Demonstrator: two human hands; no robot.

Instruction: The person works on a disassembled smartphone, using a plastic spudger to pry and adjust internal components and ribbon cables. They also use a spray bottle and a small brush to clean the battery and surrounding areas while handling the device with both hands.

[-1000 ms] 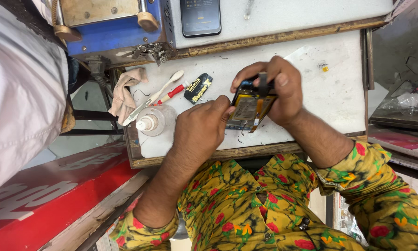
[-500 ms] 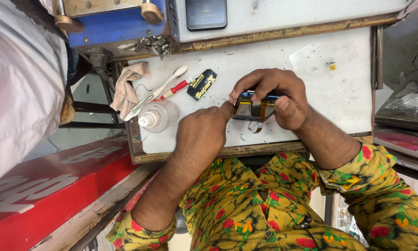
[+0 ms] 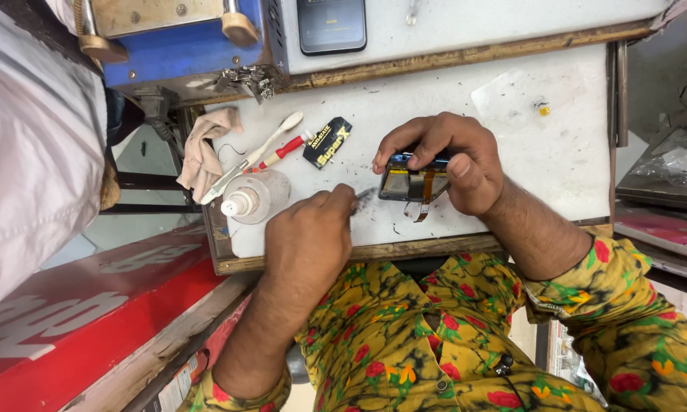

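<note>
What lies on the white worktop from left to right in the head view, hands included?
Beige cloth → clear squeeze bottle → black adhesive tube → left hand pinching a thin tool → phone part pinned by the right hand → small yellow piece.

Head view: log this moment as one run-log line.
left hand: grips thin metal tool | right hand: holds opened phone part on white bench | nearby: clear bottle, toothbrush
</note>
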